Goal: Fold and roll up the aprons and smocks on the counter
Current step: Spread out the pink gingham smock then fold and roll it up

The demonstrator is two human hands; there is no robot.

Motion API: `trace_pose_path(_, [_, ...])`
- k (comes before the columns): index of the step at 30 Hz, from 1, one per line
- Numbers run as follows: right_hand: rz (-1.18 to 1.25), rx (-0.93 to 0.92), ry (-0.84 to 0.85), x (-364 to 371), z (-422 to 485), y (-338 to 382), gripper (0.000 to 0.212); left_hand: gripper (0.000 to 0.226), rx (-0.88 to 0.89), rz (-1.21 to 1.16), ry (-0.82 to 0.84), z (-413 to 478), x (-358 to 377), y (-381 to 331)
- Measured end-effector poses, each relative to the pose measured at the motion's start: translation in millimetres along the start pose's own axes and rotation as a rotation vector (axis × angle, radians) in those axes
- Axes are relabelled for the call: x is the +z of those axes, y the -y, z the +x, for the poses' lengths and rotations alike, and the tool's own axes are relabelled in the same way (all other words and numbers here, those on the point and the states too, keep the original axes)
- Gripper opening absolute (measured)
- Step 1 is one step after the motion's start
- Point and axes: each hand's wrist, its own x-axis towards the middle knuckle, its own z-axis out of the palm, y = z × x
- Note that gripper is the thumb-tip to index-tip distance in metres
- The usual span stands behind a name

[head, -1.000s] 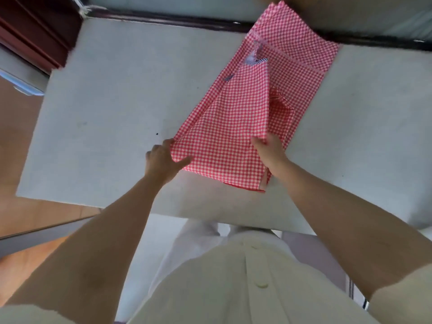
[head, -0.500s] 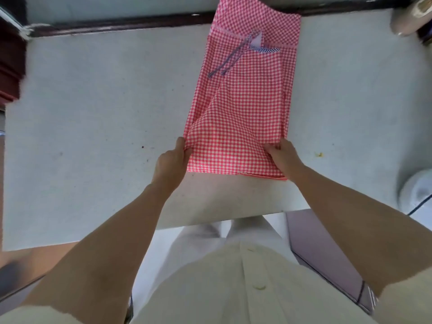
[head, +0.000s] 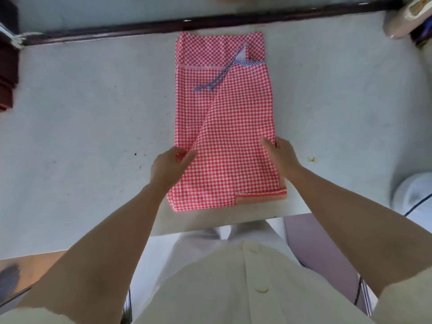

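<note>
surroundings of the counter (head: 93, 113): fixtures and stray items noted
a dark strip (head: 140, 28) runs along the far edge, with a pale wall band behind it. at the far left corner a white cord (head: 22, 38) lies beside stacked dark red-brown boards (head: 8, 73). a beige rounded object (head: 406, 17), too blurred to identify, sits at the far right corner. a white rounded item (head: 413, 195) with a dark cable (head: 418, 204) across it stands at the right edge of view. a yellow crumb (head: 311, 159) and a dark speck (head: 135, 154) mark the pale surface. orange-brown floor (head: 35, 260) shows below left.
</note>
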Motion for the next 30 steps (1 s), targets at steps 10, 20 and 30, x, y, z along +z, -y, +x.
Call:
trace_pose_path(10, [-0.073,-0.605,-0.335,-19,39,51,0.023,0.032,0.211,-0.100,-0.341,32,2,-59])
trace_pose_path(20, [-0.258,-0.441,-0.265,-22,115,54,0.027,0.027,-0.088,0.074,-0.308,90,3,-85])
trace_pose_path(30, [-0.272,-0.213,-0.437,-11,132,60,0.045,0.034,0.139,0.320,-0.532,100,7,-73])
